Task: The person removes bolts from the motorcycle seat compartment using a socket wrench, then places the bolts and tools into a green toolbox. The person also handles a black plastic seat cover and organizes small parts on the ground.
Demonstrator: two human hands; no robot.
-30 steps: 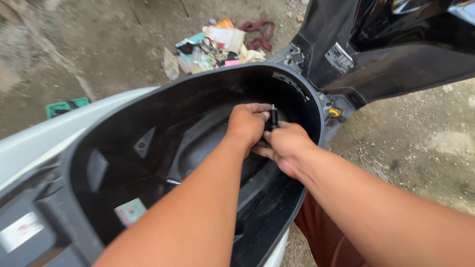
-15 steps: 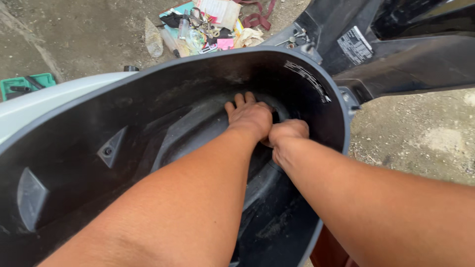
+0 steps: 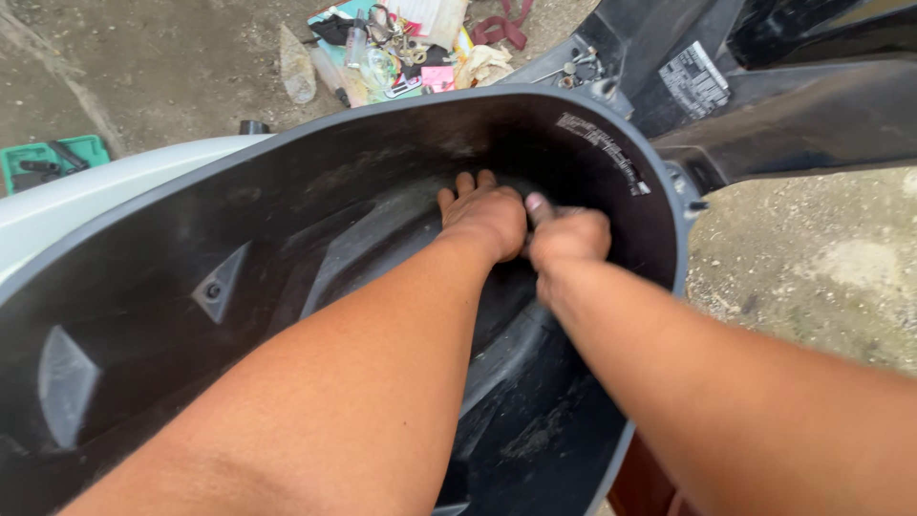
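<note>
Compartment: large black plastic under-seat storage tub of a scooter (image 3: 191, 315), filling the centre and lower left of the frame; inner walls dusty, with a small screw fitting on the left wall.
Left hand: left hand (image 3: 485, 215) reaches deep into the tub, centre of the frame, palm down and pressed flat on the far inner floor; fingers (image 3: 465, 183) spread and straight, closed on nothing that shows.
Right hand: right hand (image 3: 570, 239) lies just right of the left hand, touching it at the knuckles; fingers curled into a loose fist, thumb tip up; blurred, so whether it grips something I cannot tell.
Dark object: a thin dark piece (image 3: 564, 211) shows at the top of the right fist, too blurred to identify.
Forearms: both bare, running in from the lower edge and meeting at the far end of the tub.
Seat: raised black seat underside (image 3: 812, 105), upper right, carrying a pale label.
Body panel: white scooter body panel (image 3: 105, 191), upper left, beside the tub rim.
Ground: bare dirt and concrete ground (image 3: 812, 258), right side and top.
Litter: heap of mixed coloured scraps and small items (image 3: 401, 48), top centre on the ground.
Case: green plastic tool case (image 3: 53, 158), far left edge on the ground.
</note>
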